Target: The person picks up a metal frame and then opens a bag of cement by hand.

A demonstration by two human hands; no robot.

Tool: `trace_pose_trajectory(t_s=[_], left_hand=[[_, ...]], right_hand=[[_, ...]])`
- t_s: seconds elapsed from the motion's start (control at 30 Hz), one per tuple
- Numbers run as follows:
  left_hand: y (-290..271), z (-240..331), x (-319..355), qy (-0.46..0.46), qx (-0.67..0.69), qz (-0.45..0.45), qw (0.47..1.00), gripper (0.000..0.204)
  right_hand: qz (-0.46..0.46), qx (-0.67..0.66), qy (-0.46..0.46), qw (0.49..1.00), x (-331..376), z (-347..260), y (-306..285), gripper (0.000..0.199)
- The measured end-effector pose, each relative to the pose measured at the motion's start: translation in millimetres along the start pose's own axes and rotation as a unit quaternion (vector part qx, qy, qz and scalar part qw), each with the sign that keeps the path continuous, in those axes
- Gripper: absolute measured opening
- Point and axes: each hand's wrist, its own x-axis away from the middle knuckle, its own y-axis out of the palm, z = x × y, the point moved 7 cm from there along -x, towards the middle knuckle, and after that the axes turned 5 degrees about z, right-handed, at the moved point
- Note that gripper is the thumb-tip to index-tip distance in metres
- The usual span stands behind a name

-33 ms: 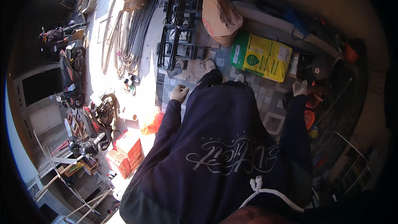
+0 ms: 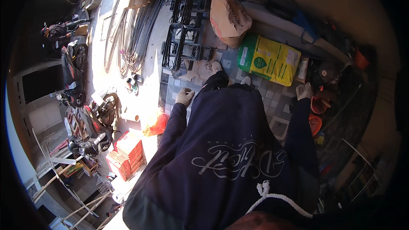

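Note:
I stand on a grey tiled floor (image 2: pixel 272 96) in a dark hooded top. My left hand (image 2: pixel 185 96) wears a pale work glove and hangs at my side, loosely curled, holding nothing. My right hand (image 2: pixel 304 90), also gloved, hangs empty with fingers apart just left of an orange bucket (image 2: pixel 318 104). A green and yellow sack (image 2: pixel 268 59) lies in front of my feet, with a brown paper sack (image 2: pixel 228 15) beyond it. Black metal frames (image 2: pixel 183 38) are stacked ahead of my left hand.
Bundles of long bent rods (image 2: pixel 132 34) lie on the sunlit ground to the left. Motorbikes (image 2: pixel 74 72) stand farther left, a stack of red boxes (image 2: pixel 128 155) and an orange plastic bag (image 2: pixel 155 124) nearer. Dark tools and wire racks (image 2: pixel 353 153) crowd the right side.

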Motion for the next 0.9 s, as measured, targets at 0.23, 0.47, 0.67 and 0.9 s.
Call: trace_pose_trajectory(t_s=[0.23,0.47,0.67,0.9], left_hand=[[27.5,-73.3,96.3,-0.171,0.027,0.004,0.985,0.048],[52.7,-164.9,119.1,-0.146,-0.048,0.031,0.988,0.053],[45.8,-99.0,96.6,-0.162,0.027,-0.008,0.986,0.048],[13.7,-147.8,45.4,-0.178,0.089,0.022,0.98,0.041]], right_hand=[[-0.181,0.68,-0.099,0.704,96.6,228.4,97.8,0.033],[-0.229,0.659,-0.005,0.717,85.5,227.9,116.2,0.028],[-0.074,0.534,-0.005,0.843,47.5,85.5,100.3,0.019],[-0.032,0.428,0.099,0.898,84.2,132.8,71.9,0.013]])
